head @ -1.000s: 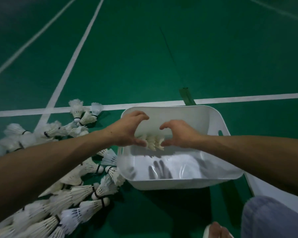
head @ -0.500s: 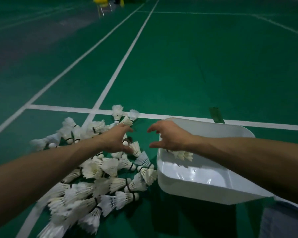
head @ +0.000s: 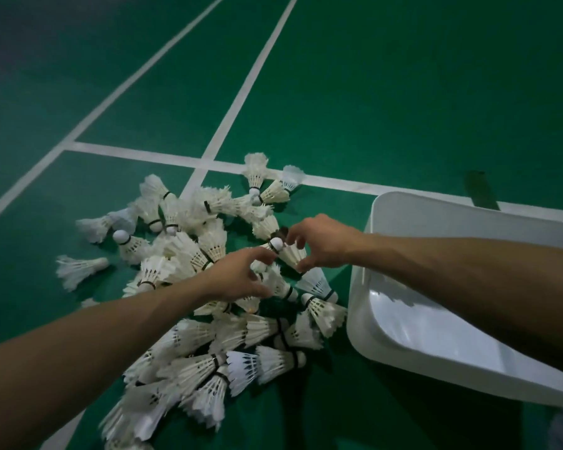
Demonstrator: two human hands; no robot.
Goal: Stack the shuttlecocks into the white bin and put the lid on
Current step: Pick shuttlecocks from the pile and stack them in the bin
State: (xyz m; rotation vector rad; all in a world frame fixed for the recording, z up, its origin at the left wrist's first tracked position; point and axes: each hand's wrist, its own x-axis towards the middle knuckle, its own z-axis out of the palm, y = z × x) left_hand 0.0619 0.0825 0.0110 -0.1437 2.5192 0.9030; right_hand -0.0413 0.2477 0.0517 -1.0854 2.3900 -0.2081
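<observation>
Hands [head: 325,245] shifted from white bin [head: 436,345] onto shuttlecock pile [head: 215,319], court lines [head: 251,76] behind

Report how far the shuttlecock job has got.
Early stage. Done: nothing certain; the part of the white bin not hidden by the right arm looks empty. In hand: both hands are over the pile, right hand closing around one shuttlecock, left hand reaching beside it. Left: nearly the whole pile, plus the lid, not in view.
</observation>
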